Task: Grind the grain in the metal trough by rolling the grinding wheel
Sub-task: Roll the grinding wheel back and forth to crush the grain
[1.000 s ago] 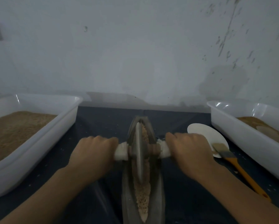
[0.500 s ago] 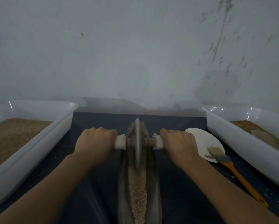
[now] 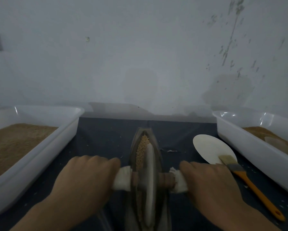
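Seen from the head camera: grinding wheel (image 3: 149, 180) stood on edge in the metal trough (image 3: 158, 157), toward the near half of it, pulled back from the far tip where it had sat half a second before. Left hand (image 3: 85, 179) wrapped over the white-bound left handle (image 3: 122, 178), fingers curled together and clamped on it; right hand (image 3: 210, 182) gripped the white-bound right handle (image 3: 178, 181) the same way, knuckles up. Same grip on both sides as in the earlier frames. Grain (image 3: 141, 152) now lay bare in the far stretch of the trough, ahead of the wheel, where earlier it had shown only on the near side, behind the wheel. Trough rested lengthwise on the dark table (image 3: 106, 135), between two white tubs: left tub (image 3: 45, 147) filled with brown grain, right tub (image 3: 250, 147) holding a darker brown heap. Just right of the trough, a white round plate (image 3: 210, 147), with the bristles of an orange-handled brush (image 3: 246, 179) resting on its near edge, close beside the right hand. Plate, brush and tubs lay as before. Behind, a pale scuffed wall (image 3: 140, 55).
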`<action>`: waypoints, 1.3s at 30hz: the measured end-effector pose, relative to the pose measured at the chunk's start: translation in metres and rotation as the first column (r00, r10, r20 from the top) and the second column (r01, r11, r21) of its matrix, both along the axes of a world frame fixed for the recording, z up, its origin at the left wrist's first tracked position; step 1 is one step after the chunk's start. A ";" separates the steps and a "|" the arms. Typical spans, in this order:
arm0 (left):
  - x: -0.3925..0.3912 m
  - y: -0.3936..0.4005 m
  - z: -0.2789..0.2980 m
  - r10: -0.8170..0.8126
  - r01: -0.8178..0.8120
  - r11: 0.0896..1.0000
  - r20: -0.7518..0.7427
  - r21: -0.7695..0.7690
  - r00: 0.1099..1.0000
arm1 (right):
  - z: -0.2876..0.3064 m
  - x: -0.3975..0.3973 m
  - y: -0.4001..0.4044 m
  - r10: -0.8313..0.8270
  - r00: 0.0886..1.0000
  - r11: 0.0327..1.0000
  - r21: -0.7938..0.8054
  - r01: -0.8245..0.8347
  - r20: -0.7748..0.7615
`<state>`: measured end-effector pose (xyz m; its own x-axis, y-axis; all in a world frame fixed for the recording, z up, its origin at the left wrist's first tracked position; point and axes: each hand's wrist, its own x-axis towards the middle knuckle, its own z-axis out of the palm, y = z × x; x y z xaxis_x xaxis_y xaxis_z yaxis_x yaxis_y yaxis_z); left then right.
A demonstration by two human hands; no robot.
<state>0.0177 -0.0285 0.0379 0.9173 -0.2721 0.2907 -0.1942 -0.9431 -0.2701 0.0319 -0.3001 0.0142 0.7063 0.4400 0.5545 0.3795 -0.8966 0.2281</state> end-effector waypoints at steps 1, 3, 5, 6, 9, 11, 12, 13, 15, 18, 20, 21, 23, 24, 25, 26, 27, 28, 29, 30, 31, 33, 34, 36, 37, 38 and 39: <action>0.008 0.000 -0.002 -0.002 0.002 1.000 -0.005 -0.029 1.000 | -0.001 0.007 0.002 -0.012 1.000 1.000 0.000 0.012 0.003; 0.030 0.001 -0.010 0.008 -0.007 0.997 0.003 -0.078 1.000 | 0.001 0.027 0.008 -0.053 0.999 0.999 -0.010 0.053 0.009; 0.053 0.003 -0.017 0.032 -0.027 0.992 0.037 -0.124 0.999 | 0.009 0.052 0.017 -0.092 0.996 0.993 -0.071 0.093 0.016; 0.062 0.003 -0.020 0.042 -0.034 0.988 0.049 -0.153 0.998 | 0.012 0.064 0.022 -0.121 0.992 0.986 -0.113 0.123 0.027; 0.078 0.004 -0.024 0.056 -0.041 0.983 0.082 -0.177 0.995 | 0.016 0.087 0.029 -0.161 0.985 0.975 -0.145 0.168 0.055; 0.077 0.002 -0.021 0.044 -0.031 0.992 0.101 -0.125 0.994 | 0.016 0.083 0.026 -0.173 0.985 0.976 -0.132 0.171 -0.003; 0.072 0.000 -0.018 0.032 -0.023 0.996 0.106 -0.092 0.994 | 0.015 0.076 0.024 -0.153 0.988 0.983 -0.104 0.150 -0.021; 0.066 -0.001 -0.015 0.021 -0.015 0.998 0.101 -0.062 0.995 | 0.013 0.067 0.020 -0.110 0.994 0.992 -0.066 0.109 -0.019; 0.047 -0.002 -0.008 -0.001 0.002 0.999 0.044 -0.038 0.999 | 0.009 0.044 0.011 -0.027 0.999 0.999 -0.026 0.026 -0.020; 0.013 0.002 -0.003 -0.043 0.041 0.997 -0.022 -0.058 0.999 | 0.005 0.008 0.003 0.030 1.000 0.999 -0.009 -0.030 0.003; -0.001 0.005 -0.003 -0.039 0.038 0.998 -0.017 -0.047 0.999 | 0.005 -0.005 0.000 0.041 0.999 0.999 -0.015 -0.041 0.024; -0.004 0.006 -0.003 -0.032 0.032 0.998 -0.014 -0.047 0.999 | 0.006 -0.007 0.000 0.035 0.999 0.999 -0.015 -0.035 0.024; 0.001 0.006 -0.004 -0.025 0.025 0.999 0.003 -0.048 1.000 | 0.006 -0.001 0.002 0.019 0.999 1.000 -0.020 -0.018 0.036; 0.008 0.006 -0.006 -0.021 0.022 0.999 0.019 -0.046 1.000 | 0.005 0.007 0.004 0.005 0.999 1.000 -0.025 -0.004 0.053; 0.017 0.005 -0.009 -0.016 0.017 0.999 0.033 -0.046 0.999 | 0.003 0.016 0.006 -0.010 0.997 1.000 -0.022 0.012 0.071; 0.029 0.004 -0.013 -0.010 0.012 0.999 0.052 -0.048 0.999 | 0.001 0.027 0.008 -0.028 0.996 0.999 -0.017 0.030 0.081; 0.041 0.004 -0.016 -0.001 0.005 0.999 0.077 -0.051 0.997 | 0.002 0.039 0.011 -0.048 0.996 0.999 -0.019 0.050 0.078; 0.053 0.003 -0.019 0.008 -0.002 0.998 0.103 -0.059 0.995 | 0.003 0.051 0.014 -0.071 0.995 0.997 -0.028 0.073 0.066; 0.064 0.003 -0.021 0.013 -0.004 0.998 0.126 -0.070 0.992 | 0.005 0.062 0.017 -0.097 0.994 0.994 -0.037 0.099 0.054; 0.074 0.003 -0.022 0.014 -0.002 0.996 0.143 -0.085 0.990 | 0.007 0.071 0.020 -0.124 0.991 0.991 -0.049 0.126 0.047; 0.082 0.004 -0.022 0.018 -0.003 0.995 0.149 -0.104 0.989 | 0.010 0.078 0.023 -0.148 0.988 0.987 -0.060 0.150 0.040; 0.088 0.004 -0.024 0.028 -0.008 0.991 0.144 -0.132 0.989 | 0.014 0.082 0.027 -0.165 0.986 0.983 -0.075 0.166 0.024; 0.087 0.004 -0.024 0.028 -0.009 0.991 0.146 -0.132 0.989 | 0.015 0.079 0.028 -0.164 0.986 0.983 -0.078 0.165 0.019; 0.074 0.004 -0.022 0.015 0.004 0.990 0.138 -0.138 0.990 | 0.015 0.067 0.026 -0.154 0.988 0.983 -0.098 0.153 0.000; 0.064 0.005 -0.021 -0.002 0.019 0.989 0.119 -0.144 0.993 | 0.014 0.058 0.022 -0.127 0.992 0.988 -0.086 0.126 -0.007; 0.053 0.006 -0.019 -0.030 0.045 0.990 0.108 -0.135 0.994 | 0.012 0.046 0.017 -0.084 0.996 0.994 -0.067 0.083 -0.010; 0.040 0.007 -0.015 -0.077 0.090 0.990 0.115 -0.113 0.990 | 0.010 0.034 0.012 -0.039 0.999 0.999 -0.037 0.039 -0.013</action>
